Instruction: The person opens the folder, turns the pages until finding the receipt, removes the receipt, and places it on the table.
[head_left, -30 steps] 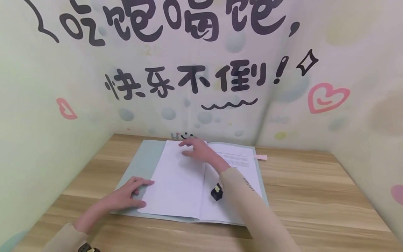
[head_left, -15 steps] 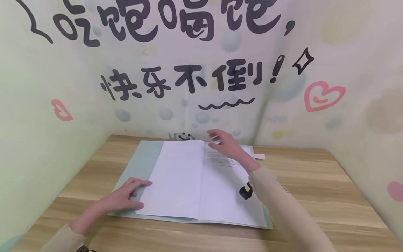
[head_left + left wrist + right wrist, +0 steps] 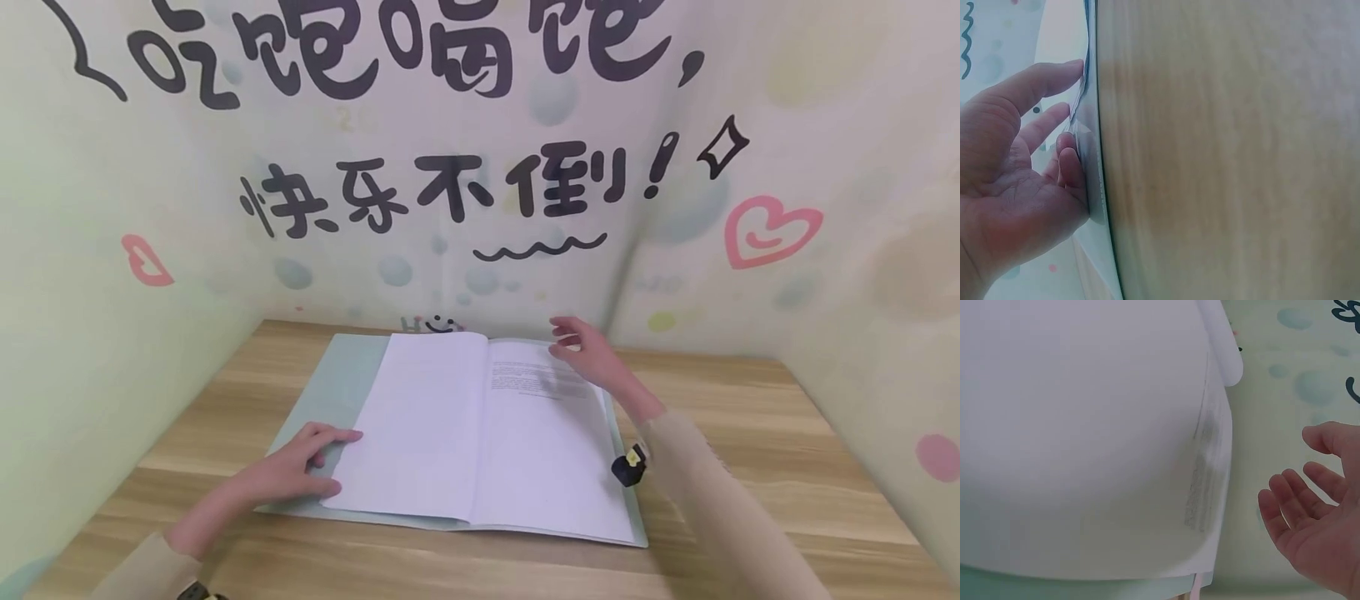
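Observation:
An open booklet (image 3: 555, 467) with a pale blue-green cover (image 3: 341, 375) lies on the wooden table. Its left page (image 3: 420, 425) looks blank; the right page carries a short block of print (image 3: 536, 382) near the top. My left hand (image 3: 296, 467) rests at the left side of the booklet, thumb and fingertips touching the edge of the left pages. In the left wrist view the thumb (image 3: 1054, 78) lies along that edge. My right hand (image 3: 588, 354) hovers near the top right corner of the right page, fingers loosely bent and holding nothing.
A wall (image 3: 517, 292) with large black lettering stands right behind the table (image 3: 720, 433). Side walls close in at left and right. In the right wrist view a pink tab (image 3: 1195, 587) sticks out at the booklet's edge. A black wrist camera (image 3: 628, 465) sits on my right sleeve.
My right hand has moved right, from above the left page across the fold to the top right corner of the right page. My left hand has stayed at the left edge.

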The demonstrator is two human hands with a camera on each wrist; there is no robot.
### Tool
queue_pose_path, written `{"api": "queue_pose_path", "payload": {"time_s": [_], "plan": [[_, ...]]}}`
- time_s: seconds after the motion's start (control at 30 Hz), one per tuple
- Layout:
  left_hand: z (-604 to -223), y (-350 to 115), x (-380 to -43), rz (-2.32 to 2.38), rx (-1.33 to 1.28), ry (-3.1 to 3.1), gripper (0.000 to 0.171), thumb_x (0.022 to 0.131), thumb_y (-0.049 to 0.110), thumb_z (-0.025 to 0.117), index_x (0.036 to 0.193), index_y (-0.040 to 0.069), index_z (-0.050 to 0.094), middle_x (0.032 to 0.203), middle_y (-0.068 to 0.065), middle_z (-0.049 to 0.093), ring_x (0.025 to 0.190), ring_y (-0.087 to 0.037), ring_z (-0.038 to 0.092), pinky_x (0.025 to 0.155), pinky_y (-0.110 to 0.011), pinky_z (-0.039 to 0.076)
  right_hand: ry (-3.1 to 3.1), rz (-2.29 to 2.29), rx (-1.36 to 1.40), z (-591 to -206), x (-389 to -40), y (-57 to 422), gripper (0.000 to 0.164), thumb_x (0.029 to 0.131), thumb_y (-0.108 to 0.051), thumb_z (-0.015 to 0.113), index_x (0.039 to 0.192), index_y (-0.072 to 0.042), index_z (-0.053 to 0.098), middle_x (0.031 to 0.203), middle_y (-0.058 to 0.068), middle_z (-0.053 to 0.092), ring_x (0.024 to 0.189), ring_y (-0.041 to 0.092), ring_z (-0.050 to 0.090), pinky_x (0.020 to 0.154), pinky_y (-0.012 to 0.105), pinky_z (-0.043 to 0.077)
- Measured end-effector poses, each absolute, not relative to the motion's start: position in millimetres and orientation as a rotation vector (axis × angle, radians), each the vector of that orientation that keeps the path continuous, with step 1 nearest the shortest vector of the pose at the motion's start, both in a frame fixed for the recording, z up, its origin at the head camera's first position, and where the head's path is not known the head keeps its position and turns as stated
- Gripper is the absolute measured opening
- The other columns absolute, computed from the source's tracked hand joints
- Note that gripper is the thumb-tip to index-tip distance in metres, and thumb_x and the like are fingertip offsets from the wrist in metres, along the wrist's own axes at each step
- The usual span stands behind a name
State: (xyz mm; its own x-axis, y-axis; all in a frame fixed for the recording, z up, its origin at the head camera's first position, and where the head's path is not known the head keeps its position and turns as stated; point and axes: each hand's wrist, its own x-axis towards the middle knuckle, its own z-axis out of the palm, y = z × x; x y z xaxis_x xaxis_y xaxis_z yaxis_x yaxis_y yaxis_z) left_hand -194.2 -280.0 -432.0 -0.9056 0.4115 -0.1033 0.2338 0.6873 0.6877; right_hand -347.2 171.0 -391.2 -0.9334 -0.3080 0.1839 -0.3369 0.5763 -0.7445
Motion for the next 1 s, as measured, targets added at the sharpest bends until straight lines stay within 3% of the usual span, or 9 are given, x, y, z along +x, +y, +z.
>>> {"api": "queue_pose_path", "payload": {"time_s": [0.33,0.53,0.83,1.0], "plan": [[-434.0,-281.6,-195.9,1.04,0.554,2.662,0.067,0.08,0.023,0.079,0.139,0.012,0.052,0.125,-0.016,0.041,0.094,-0.017,0.04,0.075,-0.023,0.038,-2.808,1.297,0.45,-412.7,-338.4,200.0,0.054,0.095,-0.015,0.062,0.142,0.003,0.043,0.137,0.029,0.052,0.121,0.043,0.051,0.101,0.052,0.042],[-432.7,-280.5,-196.1,1.031,0.522,2.647,0.067,0.079,0.023,0.079,0.14,0.012,0.052,0.125,-0.017,0.041,0.094,-0.018,0.04,0.075,-0.022,0.038,-2.86,1.282,0.365,-423.3,-334.1,214.5,0.057,0.094,-0.022,0.066,0.141,0.003,0.046,0.135,0.028,0.054,0.118,0.04,0.053,0.095,0.046,0.047],[-432.9,-280.6,-196.6,1.024,0.513,2.639,0.067,0.08,0.021,0.079,0.14,0.011,0.052,0.125,-0.018,0.04,0.095,-0.019,0.04,0.074,-0.022,0.038,-2.907,1.178,0.278,-438.7,-333.3,216.6,0.054,0.089,-0.02,0.071,0.132,0.008,0.053,0.124,0.03,0.059,0.111,0.042,0.058,0.095,0.05,0.049],[-432.3,-280.3,-195.7,1.013,0.512,2.647,0.067,0.08,0.021,0.079,0.14,0.012,0.052,0.125,-0.018,0.04,0.095,-0.019,0.04,0.075,-0.022,0.038,-2.937,1.112,0.31,-443.2,-332.3,223.7,0.058,0.088,-0.022,0.072,0.134,0.007,0.05,0.126,0.029,0.058,0.112,0.041,0.057,0.095,0.051,0.048]]}}
